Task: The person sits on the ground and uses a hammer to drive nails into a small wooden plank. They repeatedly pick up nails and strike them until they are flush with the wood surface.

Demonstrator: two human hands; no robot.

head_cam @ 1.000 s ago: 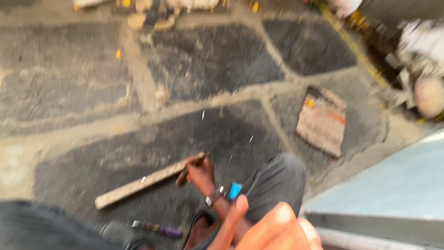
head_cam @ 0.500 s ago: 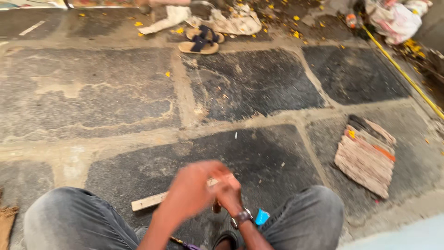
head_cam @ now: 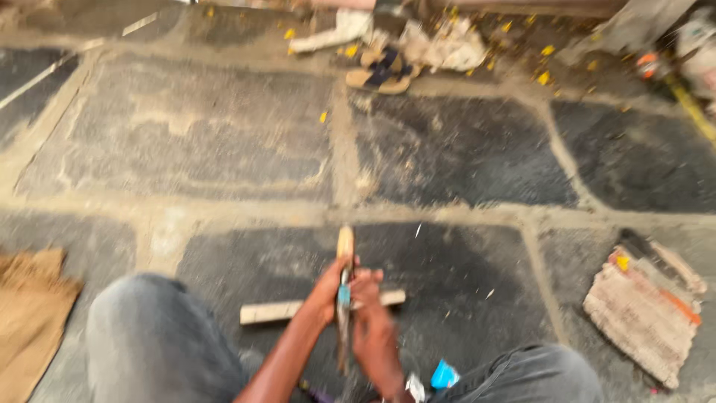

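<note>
I sit on a stone floor with my knees apart. Both hands meet between them on a long hand tool (head_cam: 344,254) with a pale wooden end pointing away from me and a blue band near the middle. My left hand (head_cam: 328,287) grips it from the left, and my right hand (head_cam: 369,328) holds it from the right, lower down. A thin wooden strip (head_cam: 272,311) lies flat on the floor under the hands, running left to right. The view is blurred, so the tool's kind is unclear.
A folded striped cloth (head_cam: 645,313) lies to the right. Brown cloth (head_cam: 30,313) lies at the left edge. Sandals (head_cam: 380,71) and rags (head_cam: 440,45) lie far ahead with yellow scraps. A small blue object (head_cam: 445,375) sits by my right knee.
The view has swung left and steadied. My hands came together over the wooden strip and now hold the long tool upright between my knees.
</note>
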